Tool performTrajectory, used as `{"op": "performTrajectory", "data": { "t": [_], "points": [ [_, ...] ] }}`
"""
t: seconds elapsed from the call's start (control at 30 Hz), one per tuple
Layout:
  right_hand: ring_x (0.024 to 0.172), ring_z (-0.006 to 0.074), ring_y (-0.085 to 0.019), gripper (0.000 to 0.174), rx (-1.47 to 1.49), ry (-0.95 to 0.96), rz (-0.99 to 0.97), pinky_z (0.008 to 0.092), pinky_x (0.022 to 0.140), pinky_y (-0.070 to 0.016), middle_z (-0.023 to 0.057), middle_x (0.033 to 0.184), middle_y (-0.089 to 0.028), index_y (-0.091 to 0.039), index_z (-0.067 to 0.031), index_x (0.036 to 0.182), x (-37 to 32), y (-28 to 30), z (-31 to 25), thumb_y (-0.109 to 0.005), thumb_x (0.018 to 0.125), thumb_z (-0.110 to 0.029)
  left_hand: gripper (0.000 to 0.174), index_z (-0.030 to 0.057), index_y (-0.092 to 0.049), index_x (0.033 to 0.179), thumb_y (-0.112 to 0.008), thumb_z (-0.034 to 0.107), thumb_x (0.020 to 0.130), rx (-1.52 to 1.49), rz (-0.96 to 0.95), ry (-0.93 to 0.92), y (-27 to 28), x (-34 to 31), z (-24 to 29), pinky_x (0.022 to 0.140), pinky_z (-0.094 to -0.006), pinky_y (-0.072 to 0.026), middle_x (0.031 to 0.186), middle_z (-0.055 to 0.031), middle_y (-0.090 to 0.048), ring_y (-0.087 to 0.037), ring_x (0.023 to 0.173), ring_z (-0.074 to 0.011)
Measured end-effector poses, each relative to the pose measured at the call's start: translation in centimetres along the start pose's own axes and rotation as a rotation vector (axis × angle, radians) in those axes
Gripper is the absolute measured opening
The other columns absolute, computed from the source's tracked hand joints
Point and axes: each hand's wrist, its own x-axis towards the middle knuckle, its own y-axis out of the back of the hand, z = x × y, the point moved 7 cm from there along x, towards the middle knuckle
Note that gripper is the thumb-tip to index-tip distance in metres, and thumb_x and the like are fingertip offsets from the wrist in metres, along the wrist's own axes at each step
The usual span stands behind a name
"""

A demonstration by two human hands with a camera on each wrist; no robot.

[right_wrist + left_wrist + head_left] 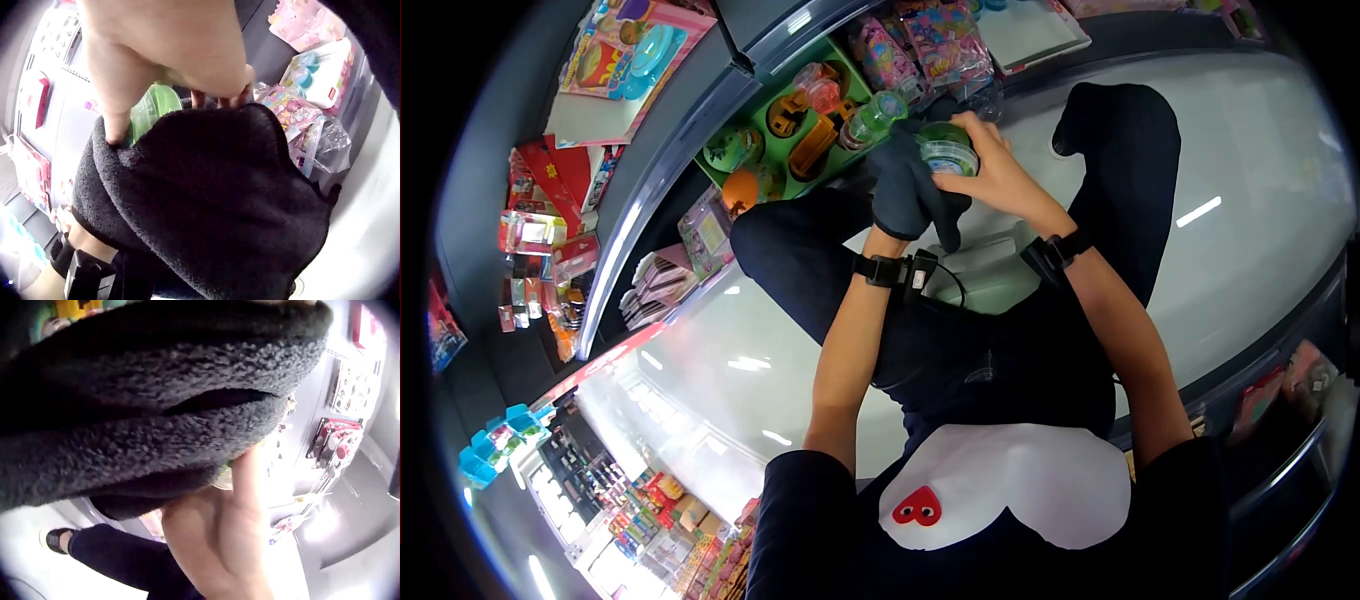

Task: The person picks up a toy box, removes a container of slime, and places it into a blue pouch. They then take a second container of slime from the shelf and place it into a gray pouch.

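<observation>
In the head view, a small clear tub with green on it (950,157) is held between my two hands, above the lap. My right hand (1005,180) grips it from the right, thumb on the near side and fingers beyond. A dark grey fuzzy cloth (897,190) covers my left hand (886,243), leaving little beyond the wrist bare, and lies against the tub's left side. The right wrist view shows the cloth hanging in a wide fold below the tub's green part (156,107). The left fingers are hidden under the cloth.
A green tray (712,152) on the left holds toy vehicles (812,150), an orange ball (740,190) and another green tub (884,113). Pink packets (945,45) lie behind it. Shelves with boxed goods (560,190) stand at far left. Bent legs (1125,180) flank the hands.
</observation>
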Motion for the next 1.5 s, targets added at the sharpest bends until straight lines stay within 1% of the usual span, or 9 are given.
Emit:
{"op": "performTrajectory", "data": {
  "t": [0.17,0.23,0.3,0.37,0.43,0.53,0.6,0.8,1.5],
  "points": [
    [0.101,0.0133,-0.048,0.044,0.307,0.073,-0.117,0.0275,0.089,-0.0396,0.0038,0.106,-0.053,-0.048,-0.0077,0.113,1.0,-1.9,0.1,-0.074,0.083,-0.026,0.042,0.004,-0.052,0.114,-0.066,0.027,0.081,0.78,-0.077,-0.245,1.1,-0.3,0.1,0.085,-0.037,-0.0451,0.108,-0.0135,-0.062,-0.059,0.094,-0.0293],
    [0.103,0.0142,-0.048,0.04,0.706,-0.108,-0.159,0.0293,0.09,-0.0396,0.0037,0.106,-0.055,-0.05,-0.008,0.108,0.6,-2.6,0.7,-0.073,0.084,-0.031,0.038,0.0034,-0.054,0.116,-0.046,0.034,0.095,0.179,-0.005,-0.011,1.8,-0.2,-2.9,0.088,-0.0358,-0.046,0.114,-0.0112,-0.061,-0.058,0.1,-0.0263],
    [0.105,0.011,-0.051,0.038,0.917,-0.199,-0.181,0.0267,0.093,-0.0396,0.0039,0.112,-0.057,-0.051,-0.0069,0.116,0.4,-3.3,1.7,-0.063,0.093,-0.034,0.048,0.0011,-0.05,0.126,-0.035,0.04,0.103,-1.303,-0.091,0.285,-0.3,0.3,-3.6,0.092,-0.0342,-0.0466,0.117,-0.0113,-0.06,-0.057,0.104,-0.0251],
    [0.112,0.015,-0.053,0.066,0.846,-0.393,-0.088,0.0277,0.097,-0.0398,0.0094,0.121,-0.057,-0.043,-0.0013,0.134,0.3,-4.6,4.9,-0.061,0.091,-0.047,0.032,0.0047,-0.044,0.129,-0.043,0.02,0.1,-0.38,-0.001,0.113,1.0,0.0,-4.8,0.092,-0.0318,-0.0474,0.119,-0.0095,-0.059,-0.057,0.106,-0.0203],
    [0.116,0.0189,-0.051,0.077,0.696,-0.402,-0.158,0.0326,0.094,-0.0434,0.0142,0.128,-0.053,-0.042,0.002,0.134,0.9,-4.2,5.7,-0.063,0.086,-0.055,0.036,0.005,-0.041,0.134,-0.039,0.019,0.102,-0.386,-0.105,0.155,0.3,-0.3,-5.5,0.097,-0.0326,-0.0457,0.126,-0.0095,-0.055,-0.055,0.11,-0.0211],
    [0.104,0.0271,-0.054,0.063,0.308,-0.244,0.128,0.0361,0.087,-0.0457,0.0159,0.117,-0.053,-0.048,-0.0008,0.123,1.4,-3.6,8.3,-0.07,0.084,-0.044,0.038,0.0046,-0.042,0.135,-0.036,0.023,0.103,-0.916,-0.188,0.357,-1.0,-0.6,-9.5,0.101,-0.034,-0.044,0.129,-0.011,-0.054,-0.055,0.113,-0.0228],
    [0.103,0.0294,-0.054,0.058,0.148,-0.025,0.491,0.0375,0.087,-0.0454,0.0159,0.111,-0.053,-0.049,-0.002,0.122,0.0,-0.6,5.0,-0.073,0.081,-0.034,0.038,0.0046,-0.044,0.134,-0.036,0.027,0.103,-0.431,-0.178,0.208,-1.0,0.3,-9.5,0.1,-0.0338,-0.0446,0.127,-0.011,-0.056,-0.056,0.112,-0.0228],
    [0.117,0.0321,-0.049,0.043,-0.085,0.127,0.353,0.0416,0.099,-0.0394,0.0165,0.125,-0.05,-0.048,-0.0008,0.13,-0.7,-1.4,1.8,-0.056,0.09,-0.016,0.032,0.0016,-0.05,0.116,-0.053,0.022,0.091,0.849,0.072,-0.361,-3.3,1.1,-5.7,0.095,-0.0406,-0.04,0.11,-0.0168,-0.056,-0.053,0.106,-0.0319],
    [0.142,0.0298,-0.014,0.083,-0.163,0.145,-0.004,0.0398,0.115,-0.0124,0.0179,0.149,-0.019,-0.009,0.0017,0.149,-0.7,-11.9,-4.0,-0.052,0.094,-0.043,0.013,0.0061,-0.058,0.097,-0.057,0.017,0.089,-1.044,0.055,0.281,6.7,-5.0,-5.3,0.073,-0.034,-0.0459,0.093,-0.0049,-0.057,-0.054,0.082,-0.0197]
  ]
}}
